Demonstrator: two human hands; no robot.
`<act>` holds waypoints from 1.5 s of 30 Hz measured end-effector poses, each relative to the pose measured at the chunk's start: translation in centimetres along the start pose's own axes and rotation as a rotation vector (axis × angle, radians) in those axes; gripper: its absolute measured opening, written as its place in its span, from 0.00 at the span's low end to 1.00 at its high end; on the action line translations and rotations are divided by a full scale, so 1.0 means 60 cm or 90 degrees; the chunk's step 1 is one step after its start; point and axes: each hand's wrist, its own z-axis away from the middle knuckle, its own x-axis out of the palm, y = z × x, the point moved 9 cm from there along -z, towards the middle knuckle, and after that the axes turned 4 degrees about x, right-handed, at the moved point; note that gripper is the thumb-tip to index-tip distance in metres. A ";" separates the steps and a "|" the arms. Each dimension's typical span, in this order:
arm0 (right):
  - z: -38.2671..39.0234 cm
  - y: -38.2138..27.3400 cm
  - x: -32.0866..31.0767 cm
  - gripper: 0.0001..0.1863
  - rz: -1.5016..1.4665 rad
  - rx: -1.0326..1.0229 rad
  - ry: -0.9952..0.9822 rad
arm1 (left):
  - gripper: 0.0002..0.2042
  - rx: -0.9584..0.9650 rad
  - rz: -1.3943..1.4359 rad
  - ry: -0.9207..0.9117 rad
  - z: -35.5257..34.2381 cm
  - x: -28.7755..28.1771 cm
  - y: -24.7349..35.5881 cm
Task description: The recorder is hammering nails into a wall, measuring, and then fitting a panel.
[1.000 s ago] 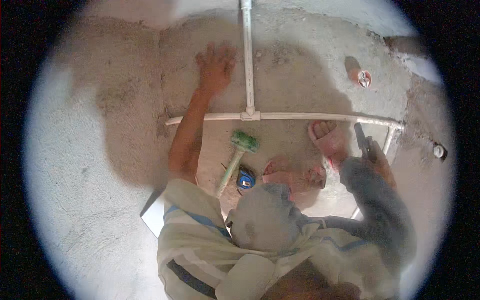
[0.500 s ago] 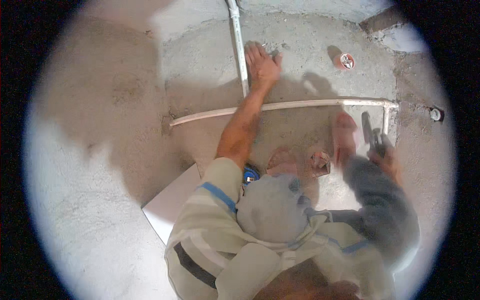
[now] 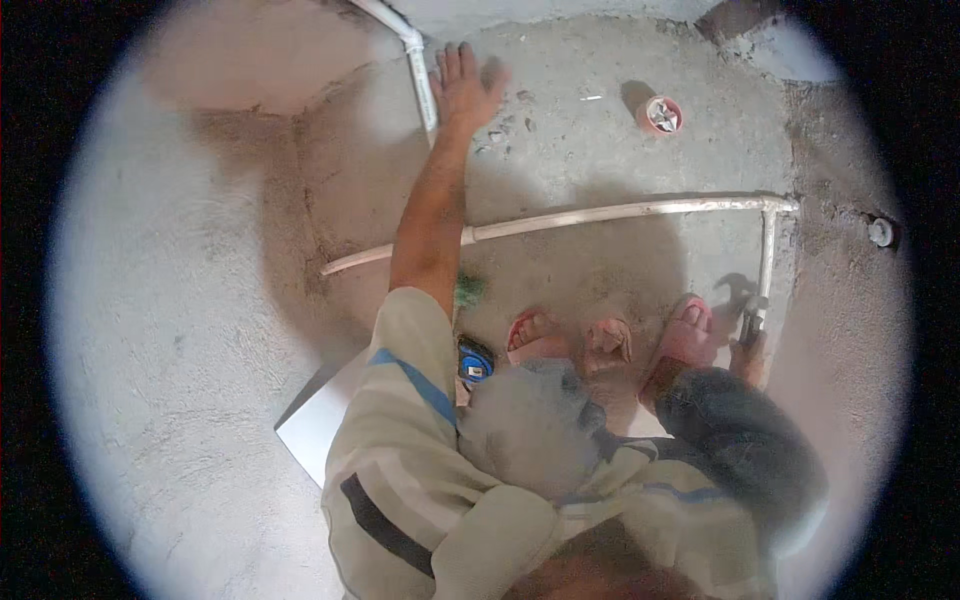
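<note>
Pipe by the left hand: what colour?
White; the pipe shows best in the head view.

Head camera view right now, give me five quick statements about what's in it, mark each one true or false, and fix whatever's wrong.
1. The left hand is open beside the far white pipe. True.
2. The right hand is empty. False: it grips a dark tool.
3. The sandals are pink. True.
4. The blue tape measure lies right of both sandals. False: it lies to their left.
5. The far orange cup is empty. False: it holds silvery-looking pieces.
</note>
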 end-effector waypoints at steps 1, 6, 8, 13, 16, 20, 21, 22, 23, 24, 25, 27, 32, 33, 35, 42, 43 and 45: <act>0.030 -0.030 -0.001 0.27 0.028 0.107 0.011 | 0.39 0.017 0.005 -0.015 -0.007 0.002 0.018; 0.012 -0.086 0.002 0.26 0.058 0.007 -0.012 | 0.35 0.314 0.153 -0.197 0.085 0.054 0.200; -0.018 -0.101 0.031 0.26 0.074 -0.074 -0.046 | 0.35 0.325 0.192 -0.231 0.136 0.023 0.217; -0.019 -0.126 -0.020 0.25 0.159 -0.227 -0.054 | 0.37 0.126 0.079 -0.008 0.141 -0.061 0.135; 0.012 -0.169 -0.041 0.24 0.201 -0.314 -0.051 | 0.34 0.038 -0.126 -0.114 0.184 0.003 0.096; 0.044 -0.366 0.010 0.26 0.453 -0.521 -0.375 | 0.33 0.179 0.024 -0.136 0.181 0.014 0.189; 0.034 -0.379 0.028 0.28 0.506 -0.567 -0.381 | 0.30 0.235 0.111 -0.142 0.175 0.020 0.211; 0.023 -0.387 0.052 0.30 0.552 -0.618 -0.394 | 0.28 0.286 0.189 -0.152 0.172 0.025 0.227; 0.001 -0.414 0.080 0.29 0.559 -0.590 -0.403 | 0.28 0.282 0.184 -0.151 0.159 0.032 0.222; -0.010 -0.439 0.104 0.28 0.572 -0.559 -0.412 | 0.27 0.257 0.140 -0.086 0.139 0.027 0.210; -0.019 -0.470 0.115 0.29 0.519 -0.627 -0.317 | 0.26 0.234 0.098 -0.023 0.128 0.018 0.204; -0.039 -0.486 0.160 0.30 0.454 -0.697 -0.226 | 0.25 0.216 0.091 -0.059 0.122 0.035 0.223; -0.065 -0.490 0.245 0.25 0.544 -0.720 -0.198 | 0.21 0.288 0.129 -0.141 0.199 0.052 0.295; -0.083 -0.486 0.251 0.25 0.549 -0.705 -0.191 | 0.20 0.313 0.209 -0.179 0.221 0.056 0.313; -0.116 -0.459 0.277 0.22 0.565 -0.626 -0.287 | 0.19 0.345 0.307 -0.219 0.246 0.051 0.321; -0.078 -0.491 0.260 0.26 0.537 -0.718 -0.261 | 0.20 0.243 0.044 -0.150 0.219 0.024 0.302; -0.083 -0.490 0.259 0.28 0.534 -0.711 -0.272 | 0.21 0.248 0.008 -0.155 0.223 0.030 0.316; -0.083 -0.493 0.263 0.29 0.560 -0.689 -0.273 | 0.22 0.245 0.011 -0.121 0.237 0.031 0.338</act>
